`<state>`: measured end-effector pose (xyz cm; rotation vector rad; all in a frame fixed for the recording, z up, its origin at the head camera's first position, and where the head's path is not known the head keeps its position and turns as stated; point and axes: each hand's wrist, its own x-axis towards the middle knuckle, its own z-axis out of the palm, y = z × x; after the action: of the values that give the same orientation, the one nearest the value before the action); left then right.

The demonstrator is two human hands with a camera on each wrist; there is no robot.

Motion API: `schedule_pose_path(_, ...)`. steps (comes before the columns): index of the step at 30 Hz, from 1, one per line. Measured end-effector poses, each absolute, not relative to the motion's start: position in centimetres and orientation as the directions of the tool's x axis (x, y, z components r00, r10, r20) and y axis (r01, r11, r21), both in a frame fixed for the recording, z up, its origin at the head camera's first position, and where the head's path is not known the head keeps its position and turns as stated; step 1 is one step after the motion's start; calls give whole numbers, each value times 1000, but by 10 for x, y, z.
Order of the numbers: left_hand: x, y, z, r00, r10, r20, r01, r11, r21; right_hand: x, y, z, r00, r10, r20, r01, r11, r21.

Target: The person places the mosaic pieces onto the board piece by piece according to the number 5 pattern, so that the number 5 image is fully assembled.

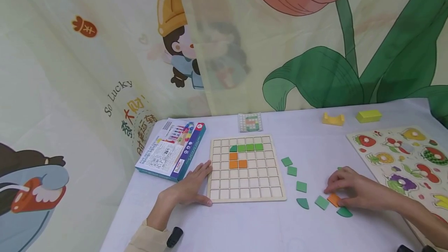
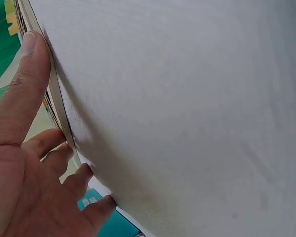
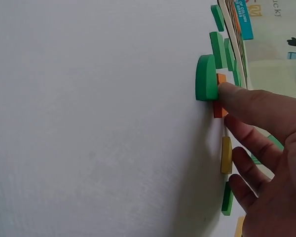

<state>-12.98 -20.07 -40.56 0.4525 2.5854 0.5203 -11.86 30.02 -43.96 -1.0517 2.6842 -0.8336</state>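
A wooden grid board (image 1: 245,194) lies on the table, holding a row of green pieces (image 1: 250,147) and several orange squares (image 1: 233,164). Against its left edge rests my left hand (image 1: 189,186), fingers spread and thumb at the near corner; the left wrist view shows this hand (image 2: 44,173) beside the board's side (image 2: 59,106). Over on the right, my right hand (image 1: 360,191) pinches an orange piece (image 1: 334,200) on the table between thumb and finger. In the right wrist view, the hand (image 3: 271,148) has its thumb on the orange piece (image 3: 217,109), next to a green rounded piece (image 3: 206,79).
Loose green squares (image 1: 301,186) and a green quarter-round (image 1: 302,203) lie right of the board. A pattern card (image 1: 250,122) lies behind it, a box (image 1: 171,149) at left. A fruit puzzle board (image 1: 381,158), a yellow holder (image 1: 333,119) and a yellow-green block (image 1: 369,116) are at right.
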Motion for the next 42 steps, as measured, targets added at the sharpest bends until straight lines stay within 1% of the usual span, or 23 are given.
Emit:
schedule_pose_path(7, -130, -200, -406, -839, 397, -373, 222, 874, 432, -120, 303, -439, -720, -692, 44, -596, 585, -550)
schedule_pose_path(13, -131, -200, -405, -840, 391, -376, 222, 881, 419, -120, 302, -440, -707, -701, 97, -635, 569, -522)
schedule_pose_path(17, -131, -199, -403, -841, 388, -376, 222, 882, 415, -121, 299, -437, -732, -677, 74, -620, 617, -485)
schedule_pose_path(20, -132, -199, -403, -843, 386, -375, 222, 884, 412, -125, 294, -430, -762, -647, 31, -586, 668, -458)
schedule_pose_path(22, -131, -199, -402, -844, 383, -376, 218, 885, 411, -129, 287, -425, -780, -625, 28, -570, 691, -445)
schedule_pose_path(26, -131, -200, -402, -846, 374, -380, 209, 888, 409, -138, 265, -419, -804, -591, 73, -554, 697, -455)
schedule_pose_path(29, -131, -200, -403, -847, 373, -379, 207, 888, 411, -146, 239, -417, -826, -556, 89, -523, 699, -487)
schedule_pose_path(33, -130, -200, -404, -847, 373, -379, 202, 885, 419, -159, 199, -418, -864, -498, 77, -459, 714, -528)
schedule_pose_path(36, -129, -200, -405, -846, 372, -382, 195, 883, 428, -169, 168, -420, -877, -475, 76, -432, 707, -561)
schedule_pose_path(42, -128, -200, -404, -843, 384, -377, 199, 874, 444, -182, 118, -428, -881, -458, 117, -435, 688, -581)
